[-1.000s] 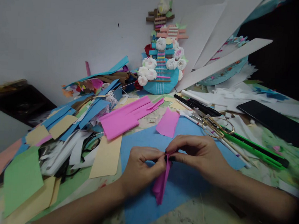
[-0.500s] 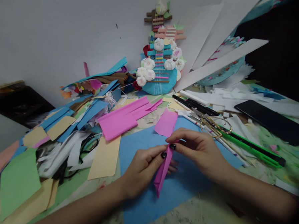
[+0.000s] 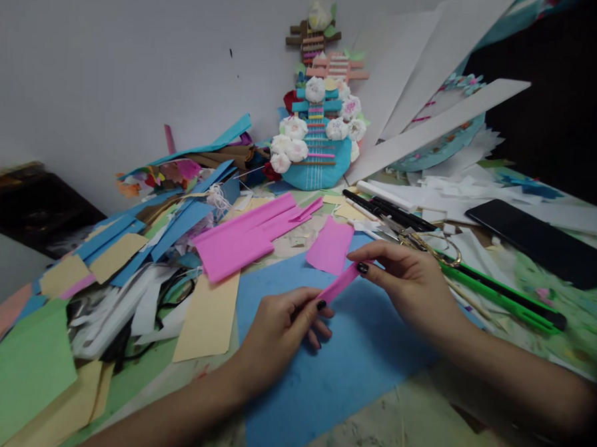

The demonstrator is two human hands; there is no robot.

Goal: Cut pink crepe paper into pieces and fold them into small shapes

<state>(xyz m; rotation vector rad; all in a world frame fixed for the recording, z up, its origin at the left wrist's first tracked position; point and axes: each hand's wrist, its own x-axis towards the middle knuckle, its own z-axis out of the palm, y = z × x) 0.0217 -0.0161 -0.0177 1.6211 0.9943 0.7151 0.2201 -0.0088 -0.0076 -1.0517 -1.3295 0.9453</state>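
A narrow folded strip of pink paper (image 3: 340, 284) is stretched between my two hands, slanting up to the right. My left hand (image 3: 285, 333) pinches its lower end between thumb and fingers. At the upper end, my right hand (image 3: 400, 275) grips it between thumb and forefinger, which cover that tip. Beneath both hands lies a blue paper sheet (image 3: 330, 378). A small pink paper piece (image 3: 330, 245) rests on the sheet's far edge, just beyond the strip. Further left are larger folded pink papers (image 3: 240, 247).
Scissors (image 3: 427, 242), pens (image 3: 367, 204), a green cutter (image 3: 505, 294) and a black phone (image 3: 538, 239) lie to the right. Paper scraps, including a green sheet (image 3: 35, 370), crowd the left. A flower-trimmed blue paper instrument (image 3: 326, 158) leans against the wall (image 3: 137, 61).
The pink strip has turned from hanging steeply down to slanting between both hands. My right hand has moved slightly up and right, away from my left hand.
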